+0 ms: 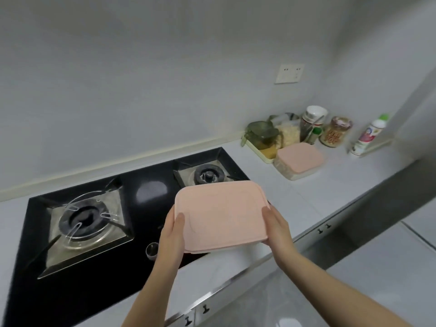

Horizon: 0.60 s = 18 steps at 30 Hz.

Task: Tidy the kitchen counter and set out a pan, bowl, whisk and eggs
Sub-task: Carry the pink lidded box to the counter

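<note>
item: rectangular food box with a soft pink lid point(221, 215), held level in the air over the front right corner of the black glass gas hob point(151, 192), near the white surface point(330, 185); the left hand point(171, 237) grasps its left end and the right hand point(277, 228) its right end, thumbs on the lid, fingers hidden beneath. handling, as judged: stiff, smooth plastic, likely a little slippery, weight unknown since the contents are hidden; best taken under the rim at both ends, not by the lid alone. a second box of the same kind point(300, 159) rests at the back of the surface, just beside a cluster of jars point(335, 132).
</note>
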Tool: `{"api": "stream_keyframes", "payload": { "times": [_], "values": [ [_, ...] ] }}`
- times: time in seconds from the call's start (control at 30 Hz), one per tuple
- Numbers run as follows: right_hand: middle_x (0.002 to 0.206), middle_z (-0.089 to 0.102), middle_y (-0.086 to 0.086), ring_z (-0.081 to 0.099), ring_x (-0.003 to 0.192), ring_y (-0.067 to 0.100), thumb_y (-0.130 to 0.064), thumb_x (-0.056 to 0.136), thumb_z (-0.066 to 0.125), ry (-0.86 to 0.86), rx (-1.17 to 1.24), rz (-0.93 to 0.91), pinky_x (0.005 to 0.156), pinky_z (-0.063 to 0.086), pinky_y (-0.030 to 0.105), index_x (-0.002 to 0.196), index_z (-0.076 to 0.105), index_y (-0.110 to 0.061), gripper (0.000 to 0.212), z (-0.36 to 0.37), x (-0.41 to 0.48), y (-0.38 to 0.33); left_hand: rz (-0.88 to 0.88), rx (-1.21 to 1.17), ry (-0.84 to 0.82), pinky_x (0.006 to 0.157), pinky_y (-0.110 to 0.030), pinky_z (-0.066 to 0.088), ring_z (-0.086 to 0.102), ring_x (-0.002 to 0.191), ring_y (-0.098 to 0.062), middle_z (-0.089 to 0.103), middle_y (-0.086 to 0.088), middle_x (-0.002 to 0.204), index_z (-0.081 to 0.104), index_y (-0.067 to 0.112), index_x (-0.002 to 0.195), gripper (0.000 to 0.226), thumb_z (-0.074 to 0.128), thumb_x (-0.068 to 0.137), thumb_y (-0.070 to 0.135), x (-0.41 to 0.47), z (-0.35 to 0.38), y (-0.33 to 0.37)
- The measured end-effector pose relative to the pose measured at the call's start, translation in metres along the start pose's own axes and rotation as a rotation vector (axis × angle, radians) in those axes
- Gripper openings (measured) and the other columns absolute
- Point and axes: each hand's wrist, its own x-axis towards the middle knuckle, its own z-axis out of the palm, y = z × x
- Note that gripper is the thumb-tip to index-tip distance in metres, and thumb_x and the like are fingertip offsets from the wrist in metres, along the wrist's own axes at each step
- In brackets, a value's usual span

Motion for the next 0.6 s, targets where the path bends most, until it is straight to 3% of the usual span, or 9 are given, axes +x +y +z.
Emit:
{"api": "stream_keyframes", "payload": {
  "times": [0.1, 0.3, 0.43, 0.6],
  "values": [
    [0.115, 0.064, -0.003, 0.06, 0.103, 0.019, -0.031, 0.1, 0.038, 0.046, -0.013, -0.02, 0.082, 0.055, 0.043, 0.119, 0.058, -0.032, 0.028, -0.026, 0.039, -0.017, -0.016, 0.006, -0.05, 0.096, -0.036, 0.04, 0.05, 0.118, -0.018, 0.053, 0.007, 0.127, 0.041, 0.033, 0.14, 0.039, 0.035, 0.102, 0.031, 0.031, 0.044, 0.013],
    [0.109, 0.064, -0.006, 0.06, 0.101, 0.016, -0.032, 0.101, 0.038, 0.174, 0.087, 0.028, 0.077, 0.054, 0.036, 0.107, 0.057, -0.041, 0.023, -0.077, 0.088, -0.022, -0.048, 0.039, -0.181, 0.106, -0.043, 0.04, 0.048, 0.121, -0.018, 0.05, 0.007, 0.132, 0.041, 0.034, 0.141, 0.04, 0.037, 0.102, 0.031, 0.079, 0.128, 0.025],
    [0.114, 0.064, -0.001, 0.059, 0.105, 0.021, -0.034, 0.1, 0.038, 0.2, 0.088, 0.07, 0.079, 0.054, 0.037, 0.124, 0.057, -0.029, 0.031, -0.1, 0.114, -0.023, -0.055, 0.026, -0.207, 0.107, -0.042, 0.038, 0.047, 0.126, -0.019, 0.049, 0.006, 0.139, 0.04, 0.034, 0.142, 0.04, 0.037, 0.102, 0.028, 0.096, 0.162, 0.02],
    [0.109, 0.064, 0.004, 0.058, 0.096, 0.021, -0.034, 0.1, 0.038, 0.177, 0.131, 0.115, 0.08, 0.051, 0.036, 0.118, 0.059, -0.025, 0.029, -0.133, 0.159, -0.026, -0.054, 0.062, -0.194, 0.108, -0.046, 0.037, 0.046, 0.126, -0.021, 0.048, 0.004, 0.138, 0.039, 0.033, 0.142, 0.041, 0.037, 0.102, 0.031, 0.114, 0.212, 0.013]
  ]
}}
